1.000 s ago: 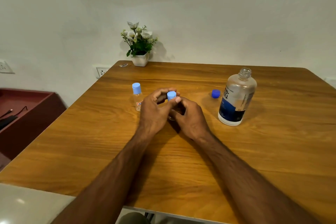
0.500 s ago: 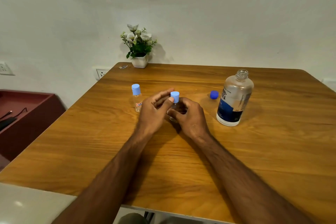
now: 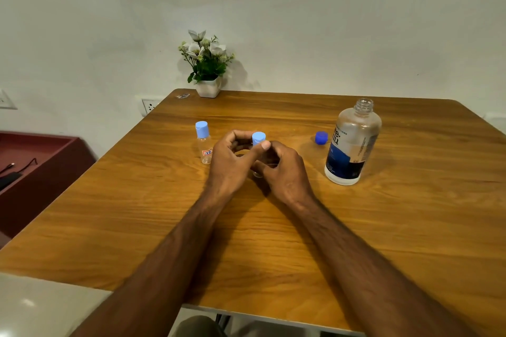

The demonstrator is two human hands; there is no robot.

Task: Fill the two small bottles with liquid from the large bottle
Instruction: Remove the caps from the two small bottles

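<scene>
At the middle of the wooden table [image 3: 383, 227] my right hand [image 3: 284, 172] wraps the clear body of a small bottle, which it mostly hides. My left hand [image 3: 232, 164] pinches that bottle's light blue cap [image 3: 258, 138] between thumb and fingers. A second small clear bottle [image 3: 204, 145] with a light blue cap and a red-edged label stands upright just left of my left hand. The large clear bottle [image 3: 351, 145] with a dark blue label stands uncapped to the right. Its dark blue cap [image 3: 321, 137] lies on the table beside it.
A white pot of flowers [image 3: 207, 74] stands at the table's far edge against the wall. A small object [image 3: 183, 96] lies near the far left corner. A dark red cabinet [image 3: 38, 169] with cables on it sits left of the table.
My left fingers have shifted around the small bottle's cap, the thumb now pressed on its front. Both hands stay in the same place on the table.
</scene>
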